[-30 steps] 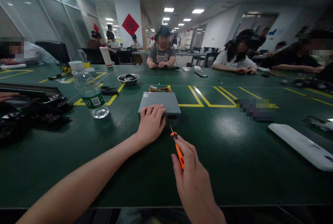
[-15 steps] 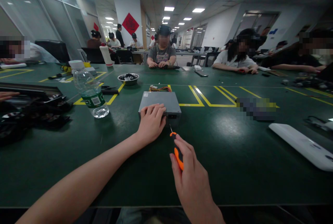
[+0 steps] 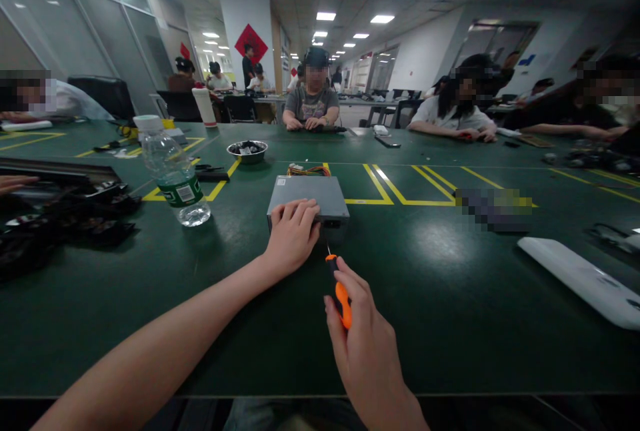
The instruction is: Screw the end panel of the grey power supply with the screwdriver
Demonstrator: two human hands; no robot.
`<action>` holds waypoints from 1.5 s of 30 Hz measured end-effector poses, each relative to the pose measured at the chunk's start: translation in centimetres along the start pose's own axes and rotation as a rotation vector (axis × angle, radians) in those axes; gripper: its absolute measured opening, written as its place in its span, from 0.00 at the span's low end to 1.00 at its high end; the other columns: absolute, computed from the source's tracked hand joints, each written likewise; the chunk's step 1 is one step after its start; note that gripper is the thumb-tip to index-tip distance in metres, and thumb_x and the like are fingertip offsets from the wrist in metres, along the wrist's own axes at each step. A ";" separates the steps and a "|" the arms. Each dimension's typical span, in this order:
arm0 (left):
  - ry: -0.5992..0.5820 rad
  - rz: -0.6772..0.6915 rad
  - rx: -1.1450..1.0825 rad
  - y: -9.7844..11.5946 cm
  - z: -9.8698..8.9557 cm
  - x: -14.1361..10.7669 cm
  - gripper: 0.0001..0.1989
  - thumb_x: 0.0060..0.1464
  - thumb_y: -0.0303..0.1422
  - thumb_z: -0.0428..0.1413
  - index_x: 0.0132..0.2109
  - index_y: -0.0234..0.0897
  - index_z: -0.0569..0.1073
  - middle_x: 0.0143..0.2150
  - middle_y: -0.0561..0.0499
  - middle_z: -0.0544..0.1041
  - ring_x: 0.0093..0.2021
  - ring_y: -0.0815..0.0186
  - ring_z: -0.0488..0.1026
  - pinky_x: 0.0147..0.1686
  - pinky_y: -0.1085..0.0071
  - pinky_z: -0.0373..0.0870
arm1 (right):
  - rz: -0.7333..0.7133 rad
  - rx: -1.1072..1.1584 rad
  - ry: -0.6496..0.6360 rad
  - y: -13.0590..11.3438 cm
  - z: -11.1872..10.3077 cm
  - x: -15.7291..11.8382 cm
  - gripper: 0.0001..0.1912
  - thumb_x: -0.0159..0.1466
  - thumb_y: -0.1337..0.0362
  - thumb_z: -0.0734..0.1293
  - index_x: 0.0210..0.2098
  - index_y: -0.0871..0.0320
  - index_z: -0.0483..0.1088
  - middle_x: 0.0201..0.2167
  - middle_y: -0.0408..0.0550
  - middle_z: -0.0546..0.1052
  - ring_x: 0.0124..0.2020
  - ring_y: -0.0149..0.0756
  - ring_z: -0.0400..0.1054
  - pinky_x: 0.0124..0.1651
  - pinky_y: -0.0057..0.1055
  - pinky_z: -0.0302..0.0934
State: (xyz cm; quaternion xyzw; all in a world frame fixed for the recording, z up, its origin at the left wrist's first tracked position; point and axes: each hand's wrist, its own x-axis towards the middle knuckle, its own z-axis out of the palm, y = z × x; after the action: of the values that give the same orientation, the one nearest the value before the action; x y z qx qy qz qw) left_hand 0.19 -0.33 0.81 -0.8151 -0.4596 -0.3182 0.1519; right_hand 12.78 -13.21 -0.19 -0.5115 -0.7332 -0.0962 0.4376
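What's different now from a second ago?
The right hand has shifted slightly left, and the screwdriver it holds has turned. Far back, a standing person has moved right. The left hand stays on the grey metal box; the bottle hasn't moved.

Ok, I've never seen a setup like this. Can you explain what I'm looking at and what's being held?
There's no machine: these are a person's own bare hands, and every picture comes from one camera on that person's head, looking forward and down. The left hand rests on a grey metal box with coloured wires behind it. The right hand holds an orange-and-black screwdriver, its tip toward the box; I can't tell whether they touch. The green table also carries a clear bottle to the left, a metal bowl farther back, and a long white object to the right.
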 end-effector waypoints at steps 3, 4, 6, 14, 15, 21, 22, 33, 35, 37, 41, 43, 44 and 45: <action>-0.004 -0.004 -0.005 0.0 0.0 0.0 0.12 0.58 0.31 0.48 0.50 0.37 0.66 0.55 0.46 0.70 0.54 0.57 0.62 0.49 0.57 0.54 | 0.071 0.051 0.008 0.3 -0.1 0.0 0.14 0.66 0.65 0.55 0.51 0.61 0.57 0.49 0.61 0.72 0.43 0.40 0.73 0.36 0.31 0.72; -0.004 -0.005 -0.005 0.0 0.0 0.0 0.12 0.58 0.31 0.48 0.49 0.37 0.66 0.55 0.46 0.70 0.54 0.57 0.62 0.49 0.57 0.54 | 0.087 0.067 0.007 0.3 -0.1 0.0 0.14 0.67 0.64 0.55 0.51 0.61 0.57 0.50 0.61 0.72 0.43 0.39 0.73 0.36 0.30 0.72; -0.004 -0.005 -0.002 0.0 -0.1 0.0 0.12 0.58 0.31 0.48 0.49 0.37 0.66 0.55 0.46 0.70 0.54 0.57 0.62 0.49 0.57 0.54 | 0.094 0.088 0.003 0.3 -0.1 0.1 0.13 0.67 0.64 0.55 0.50 0.60 0.58 0.50 0.61 0.71 0.43 0.39 0.73 0.36 0.30 0.72; -0.010 -0.003 0.008 0.1 -0.2 0.0 0.12 0.58 0.31 0.47 0.49 0.37 0.66 0.55 0.46 0.70 0.54 0.56 0.62 0.49 0.57 0.54 | 0.105 0.219 0.037 1.3 -1.1 -0.5 0.13 0.65 0.67 0.57 0.50 0.58 0.59 0.53 0.58 0.69 0.46 0.37 0.71 0.43 0.33 0.70; -0.015 -0.003 0.007 0.1 -0.2 0.1 0.12 0.59 0.31 0.47 0.50 0.37 0.66 0.55 0.46 0.70 0.54 0.56 0.62 0.49 0.57 0.54 | 0.098 0.234 0.061 1.5 -1.3 -0.6 0.14 0.65 0.68 0.57 0.50 0.58 0.59 0.53 0.57 0.69 0.46 0.36 0.71 0.44 0.33 0.70; -0.003 0.032 -0.029 -0.3 0.0 -0.5 0.17 0.60 0.32 0.45 0.55 0.36 0.62 0.57 0.44 0.67 0.58 0.57 0.59 0.53 0.57 0.52 | 0.153 0.275 0.229 2.7 -1.9 -1.0 0.14 0.63 0.71 0.59 0.49 0.58 0.60 0.53 0.56 0.69 0.44 0.35 0.72 0.43 0.33 0.70; 0.010 0.051 -0.027 -0.3 0.0 -0.7 0.18 0.59 0.32 0.45 0.57 0.35 0.60 0.58 0.42 0.65 0.59 0.57 0.58 0.54 0.56 0.51 | 0.161 0.280 0.236 2.8 -1.9 -1.1 0.14 0.63 0.71 0.59 0.49 0.58 0.60 0.53 0.56 0.69 0.44 0.36 0.72 0.43 0.33 0.70; -0.145 0.194 0.051 1.4 -0.7 -1.7 0.17 0.59 0.32 0.43 0.53 0.36 0.67 0.40 0.44 0.67 0.40 0.59 0.62 0.38 0.62 0.61 | 0.173 0.227 0.186 3.1 -1.8 -1.3 0.12 0.64 0.69 0.59 0.48 0.57 0.61 0.50 0.55 0.71 0.41 0.34 0.73 0.40 0.31 0.70; -0.166 0.199 0.034 1.3 -0.6 -1.6 0.19 0.60 0.32 0.42 0.55 0.34 0.65 0.40 0.44 0.67 0.39 0.60 0.63 0.38 0.63 0.63 | 0.178 0.226 0.172 3.1 -1.7 -1.4 0.12 0.64 0.69 0.58 0.48 0.57 0.61 0.51 0.55 0.70 0.41 0.34 0.73 0.41 0.30 0.70; -0.191 0.204 0.009 1.3 -0.4 -1.6 0.20 0.60 0.32 0.42 0.57 0.33 0.63 0.41 0.44 0.68 0.39 0.60 0.65 0.39 0.63 0.64 | 0.192 0.230 0.157 3.0 -1.7 -1.4 0.12 0.64 0.69 0.58 0.47 0.57 0.61 0.51 0.55 0.70 0.42 0.34 0.73 0.42 0.31 0.70; -0.242 0.184 -0.050 1.4 0.0 -1.8 0.21 0.61 0.33 0.41 0.60 0.33 0.57 0.42 0.46 0.70 0.38 0.63 0.69 0.39 0.65 0.66 | 0.204 0.227 0.136 3.0 -1.7 -1.3 0.12 0.64 0.68 0.58 0.47 0.57 0.61 0.51 0.55 0.70 0.42 0.35 0.73 0.43 0.32 0.69; -0.257 0.167 -0.084 1.4 0.1 -1.8 0.22 0.61 0.33 0.41 0.61 0.34 0.55 0.42 0.47 0.71 0.37 0.64 0.70 0.38 0.67 0.67 | 0.198 0.225 0.136 3.0 -1.6 -1.3 0.12 0.64 0.68 0.58 0.48 0.57 0.61 0.51 0.55 0.70 0.43 0.35 0.73 0.43 0.33 0.69; -0.263 0.162 -0.099 1.4 0.1 -1.9 0.23 0.61 0.33 0.41 0.61 0.34 0.55 0.42 0.47 0.71 0.37 0.64 0.70 0.38 0.67 0.68 | 0.198 0.228 0.134 3.0 -1.6 -1.3 0.12 0.64 0.68 0.58 0.48 0.57 0.61 0.51 0.55 0.70 0.43 0.35 0.73 0.43 0.33 0.70; -0.269 0.158 -0.112 1.5 0.2 -1.9 0.23 0.61 0.33 0.42 0.62 0.34 0.54 0.42 0.47 0.71 0.37 0.64 0.71 0.38 0.67 0.68 | 0.200 0.231 0.132 3.0 -1.6 -1.2 0.12 0.65 0.68 0.58 0.48 0.57 0.61 0.51 0.55 0.70 0.43 0.35 0.73 0.43 0.33 0.70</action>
State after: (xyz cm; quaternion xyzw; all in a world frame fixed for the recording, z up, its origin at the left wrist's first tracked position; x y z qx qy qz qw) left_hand 0.79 -2.22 -0.51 -0.8912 -0.3919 -0.2184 0.0676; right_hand 16.29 -13.58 -1.08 -0.5209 -0.6544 -0.0007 0.5481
